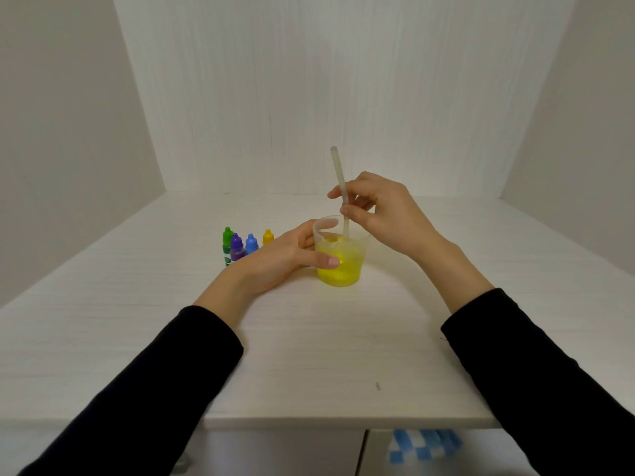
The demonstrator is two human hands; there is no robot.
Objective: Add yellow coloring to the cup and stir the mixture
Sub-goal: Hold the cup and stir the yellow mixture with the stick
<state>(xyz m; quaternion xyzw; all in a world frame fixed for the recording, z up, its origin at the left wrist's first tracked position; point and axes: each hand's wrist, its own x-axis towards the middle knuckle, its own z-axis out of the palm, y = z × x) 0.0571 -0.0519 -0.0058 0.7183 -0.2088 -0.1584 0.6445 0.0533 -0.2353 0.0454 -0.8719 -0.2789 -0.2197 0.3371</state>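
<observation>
A clear plastic cup [350,269] stands in the middle of the white table [309,355], holding bright yellow liquid. My left hand [281,259] grips the cup from its left side, thumb across the front. My right hand [381,211] hovers just above and right of the cup, pinching a pale translucent stirring stick [340,187]. The stick stands nearly upright with its lower end dipped into the yellow liquid. The yellow coloring bottle [268,237] stands capped behind my left hand, partly hidden by it.
A green bottle [226,243], a purple bottle [236,248] and a blue bottle [251,244] stand in a row left of the yellow one. White walls enclose the table at the back and both sides. The table's front edge runs below my forearms.
</observation>
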